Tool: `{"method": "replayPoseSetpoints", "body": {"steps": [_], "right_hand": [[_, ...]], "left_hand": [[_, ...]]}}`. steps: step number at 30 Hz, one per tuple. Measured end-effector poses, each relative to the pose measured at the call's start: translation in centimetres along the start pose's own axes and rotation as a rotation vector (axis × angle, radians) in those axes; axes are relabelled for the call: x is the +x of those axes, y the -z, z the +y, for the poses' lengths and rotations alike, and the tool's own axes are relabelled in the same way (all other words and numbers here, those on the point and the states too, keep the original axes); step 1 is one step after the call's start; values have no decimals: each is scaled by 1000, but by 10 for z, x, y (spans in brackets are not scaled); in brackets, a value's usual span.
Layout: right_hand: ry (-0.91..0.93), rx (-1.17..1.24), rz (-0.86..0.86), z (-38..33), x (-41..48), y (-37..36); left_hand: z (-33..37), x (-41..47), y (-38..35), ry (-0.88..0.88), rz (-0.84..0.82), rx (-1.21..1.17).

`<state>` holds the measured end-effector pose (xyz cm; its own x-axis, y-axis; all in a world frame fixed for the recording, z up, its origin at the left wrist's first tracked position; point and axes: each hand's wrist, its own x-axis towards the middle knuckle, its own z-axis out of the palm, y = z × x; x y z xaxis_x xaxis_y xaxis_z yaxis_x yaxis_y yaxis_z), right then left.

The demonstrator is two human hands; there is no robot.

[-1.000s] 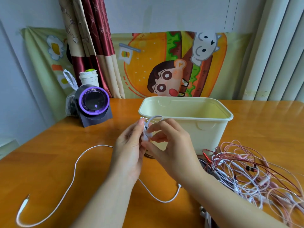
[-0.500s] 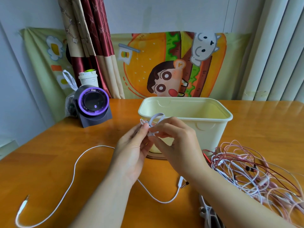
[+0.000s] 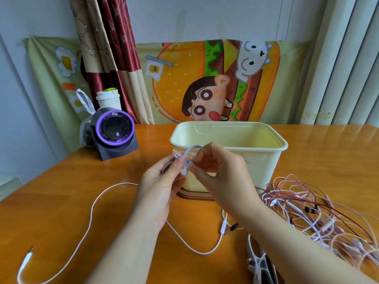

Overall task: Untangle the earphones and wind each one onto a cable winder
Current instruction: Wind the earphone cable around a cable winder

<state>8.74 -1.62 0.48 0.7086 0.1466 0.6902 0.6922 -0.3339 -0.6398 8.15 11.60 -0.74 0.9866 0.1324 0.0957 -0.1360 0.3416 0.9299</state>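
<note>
Change since a second ago: the slack by the right forearm has shifted, and an inline remote (image 3: 224, 226) and a dark jack plug (image 3: 231, 228) now lie uncovered on the table (image 3: 61, 201). Both hands remain raised in front of the tub, and the earbud hangs slightly lower between them than half a second ago.

1. Left hand (image 3: 162, 187): palm turned inward, thumb and fingertips closed in a pinch on the white earphone (image 3: 184, 171) at its upper end.
2. Right hand (image 3: 221, 173): fingers curled, tips pinching the same earphone just beside the left hand's fingertips.
3. White earphone: held in the air between the two hands, the earbud pointing down. A loop (image 3: 191, 148) of its cable arches above the fingers. A smaller wire-like loop shows at the left fingertips (cable or winder, cannot tell).
4. Cable (image 3: 90, 214): white. It trails below the left wrist, curves across the table and ends in a plug (image 3: 27, 257) near the left edge.
5. Tangle of earphones (image 3: 317, 214): pink, red and white leads heaped on the table to the right of the tub, apart from the hands.
6. Tub (image 3: 264, 167): cream plastic, lid off, standing on the table just behind the hands.
7. Small pale pieces (image 3: 254, 263): at the bottom edge beside the right forearm, partly hidden, kind unclear.
8. Purple-ringed device (image 3: 114, 132): far left of the table, with a paper cup (image 3: 107, 99) and a plastic bag (image 3: 84, 103) behind it.
9. Cartoon cloth (image 3: 205, 89): hung on the wall behind the table.
</note>
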Motion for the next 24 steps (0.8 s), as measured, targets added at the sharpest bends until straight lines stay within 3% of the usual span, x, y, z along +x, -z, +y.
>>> {"method": "replayPoseSetpoints", "body": {"steps": [10, 15, 20, 24], "right_hand": [[59, -124, 14, 7, -1, -1], [5, -192, -132, -3, 8, 15], [-6, -151, -57, -23, 23, 48], [-136, -8, -337, -21, 21, 45]], "left_hand": [[1, -1, 0, -99, -7, 176], [7, -2, 3, -175, -47, 323], [19, -10, 2, -132, -403, 474], [22, -15, -1, -62, -529, 474]]}}
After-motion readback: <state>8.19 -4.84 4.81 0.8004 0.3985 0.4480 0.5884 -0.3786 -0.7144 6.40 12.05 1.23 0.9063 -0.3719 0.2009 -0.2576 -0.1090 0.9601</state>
